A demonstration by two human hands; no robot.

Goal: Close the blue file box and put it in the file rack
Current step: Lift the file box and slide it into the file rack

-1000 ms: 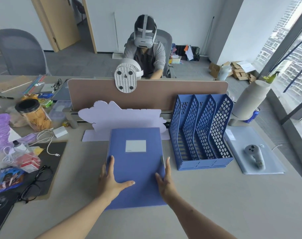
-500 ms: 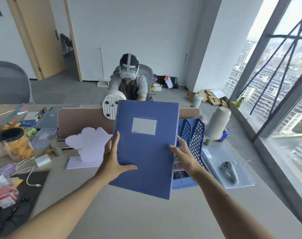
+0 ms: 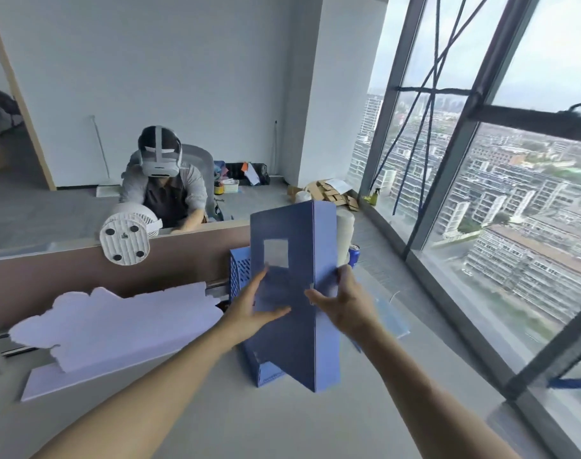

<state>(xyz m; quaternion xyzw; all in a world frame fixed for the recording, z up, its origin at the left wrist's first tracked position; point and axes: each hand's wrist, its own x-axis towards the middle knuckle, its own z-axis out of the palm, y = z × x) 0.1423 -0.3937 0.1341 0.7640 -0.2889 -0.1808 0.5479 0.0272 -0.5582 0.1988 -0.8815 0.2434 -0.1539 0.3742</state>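
Two hands, left [image 3: 249,313] and right [image 3: 344,303], are gripping the closed blue file box [image 3: 292,293], now turned upright, spine edge facing the camera, over the file rack [image 3: 240,273].

A pale grey tabletop [image 3: 282,422] is stretching toward the window. A lavender cloud-shaped foam board [image 3: 117,323] is standing on it to the left, a blue mesh file rack [image 3: 241,273] is sitting near the brown divider [image 3: 67,273], and a light-blue mat [image 3: 393,316] is lying rightward.
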